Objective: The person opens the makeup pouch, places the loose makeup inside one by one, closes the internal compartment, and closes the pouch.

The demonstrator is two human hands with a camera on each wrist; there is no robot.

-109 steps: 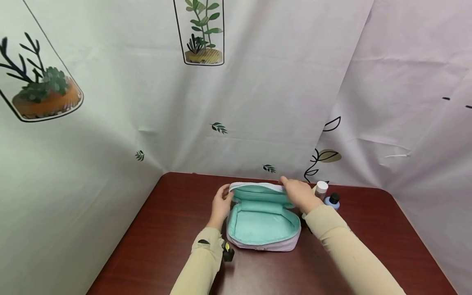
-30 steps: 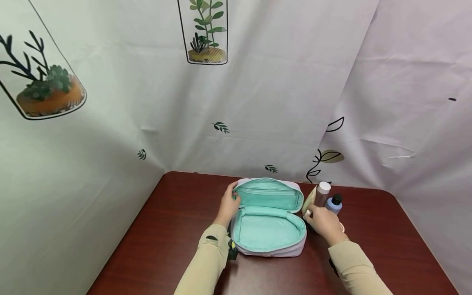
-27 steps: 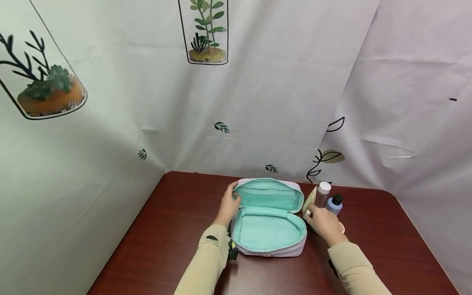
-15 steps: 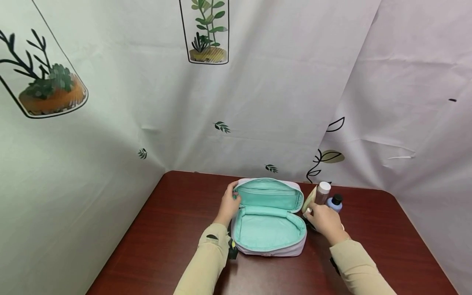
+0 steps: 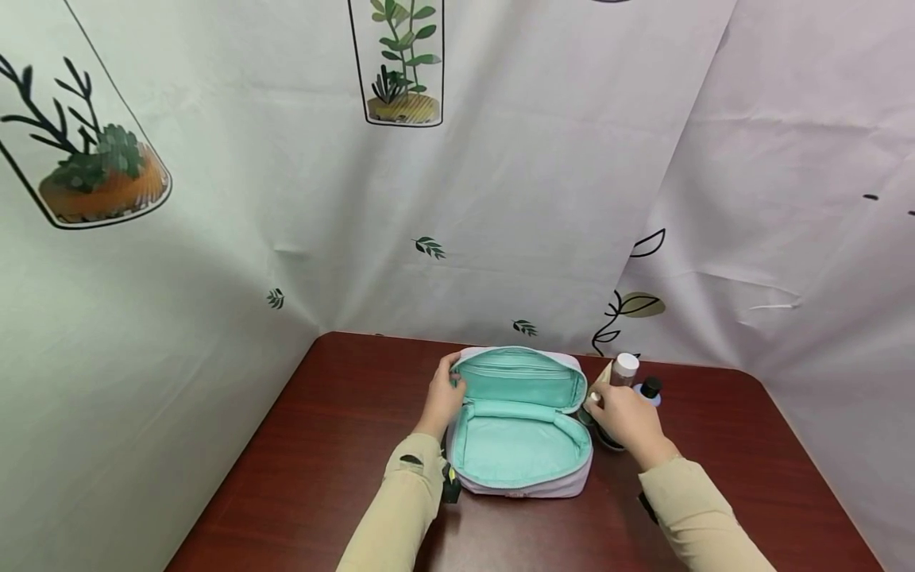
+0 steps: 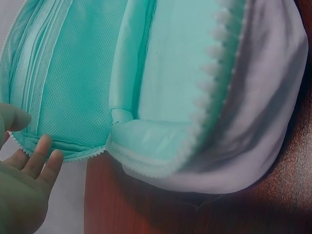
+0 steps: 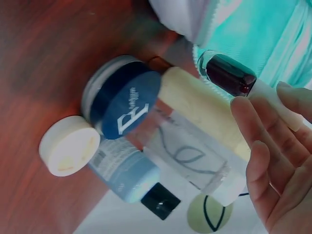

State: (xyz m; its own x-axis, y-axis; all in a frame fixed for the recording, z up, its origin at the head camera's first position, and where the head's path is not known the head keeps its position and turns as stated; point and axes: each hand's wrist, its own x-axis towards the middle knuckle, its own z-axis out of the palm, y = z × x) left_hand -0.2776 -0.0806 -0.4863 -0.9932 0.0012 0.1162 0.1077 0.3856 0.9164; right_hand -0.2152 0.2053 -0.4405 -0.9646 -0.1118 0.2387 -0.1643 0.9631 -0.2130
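A lilac cosmetic bag (image 5: 518,453) with a mint-green lining lies unzipped on the table, its lid tipped back. My left hand (image 5: 442,401) holds the lid's left edge; in the left wrist view, thumb and fingers of this hand (image 6: 24,187) are at the zipper rim beside the mesh pocket. Right of the bag, my right hand (image 5: 629,415) pinches a small nail polish bottle by its pale cap. The right wrist view shows the dark red nail polish bottle (image 7: 228,74) raised over the other toiletries, close to the bag's zipper edge.
Beside the bag stand a pale yellow tube (image 7: 197,100), a clear bottle with a white cap (image 5: 625,365), a blue bottle with a black cap (image 5: 650,389), a dark-blue-lidded jar (image 7: 126,105) and a small white-lidded jar (image 7: 68,146). A printed curtain (image 5: 500,238) hangs behind the table.
Earlier both hands were on the lid, which now lies further back. My right hand moved to the toiletries and has just lifted the nail polish; the left stays at the lid.
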